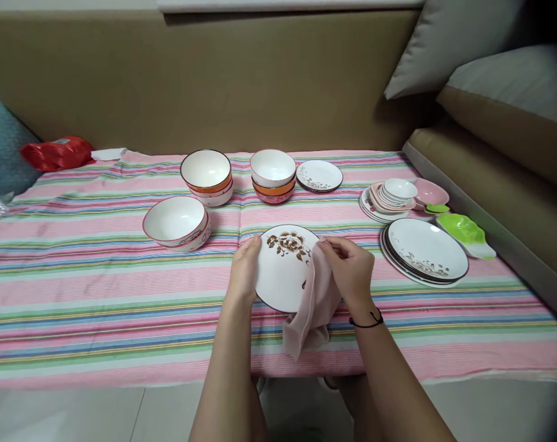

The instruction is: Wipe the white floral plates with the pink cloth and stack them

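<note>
A white plate with a brown flower pattern is tilted up above the front of the striped cloth. My left hand grips its left rim. My right hand is closed on a pale pink cloth and presses it against the plate's right side. The cloth hangs down below the plate. A black band circles my right wrist.
On the striped tablecloth stand stacked bowls, a small patterned plate, a stack of large plates, small dishes and green leaf dishes. A red bag lies far left; sofa cushions are at right.
</note>
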`<state>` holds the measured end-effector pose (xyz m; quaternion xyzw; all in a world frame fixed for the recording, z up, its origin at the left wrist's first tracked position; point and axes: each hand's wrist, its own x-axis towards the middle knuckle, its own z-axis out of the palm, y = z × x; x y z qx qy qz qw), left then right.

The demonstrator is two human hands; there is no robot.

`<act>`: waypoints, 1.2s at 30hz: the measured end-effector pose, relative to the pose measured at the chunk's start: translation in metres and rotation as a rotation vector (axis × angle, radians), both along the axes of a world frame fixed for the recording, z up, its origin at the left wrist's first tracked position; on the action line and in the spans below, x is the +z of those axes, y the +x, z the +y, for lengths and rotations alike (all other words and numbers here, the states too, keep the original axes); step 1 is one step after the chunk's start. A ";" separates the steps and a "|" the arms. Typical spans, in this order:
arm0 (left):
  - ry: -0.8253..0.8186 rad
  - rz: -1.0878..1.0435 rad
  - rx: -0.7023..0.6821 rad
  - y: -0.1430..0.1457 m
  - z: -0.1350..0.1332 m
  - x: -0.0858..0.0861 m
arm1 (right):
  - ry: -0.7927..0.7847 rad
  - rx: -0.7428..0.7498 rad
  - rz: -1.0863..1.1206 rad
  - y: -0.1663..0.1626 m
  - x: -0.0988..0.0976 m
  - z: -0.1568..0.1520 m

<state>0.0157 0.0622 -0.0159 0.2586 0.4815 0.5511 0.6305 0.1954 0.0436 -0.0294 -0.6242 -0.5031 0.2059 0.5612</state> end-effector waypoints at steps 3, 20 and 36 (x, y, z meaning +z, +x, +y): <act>-0.015 0.033 -0.218 0.003 -0.005 0.002 | 0.017 0.041 -0.023 0.000 0.002 -0.001; 0.209 0.451 -0.536 0.018 -0.012 -0.003 | 0.040 0.528 -0.224 -0.014 0.006 0.003; -0.043 0.067 0.065 0.010 -0.002 0.001 | 0.124 0.521 -0.757 -0.012 0.005 -0.001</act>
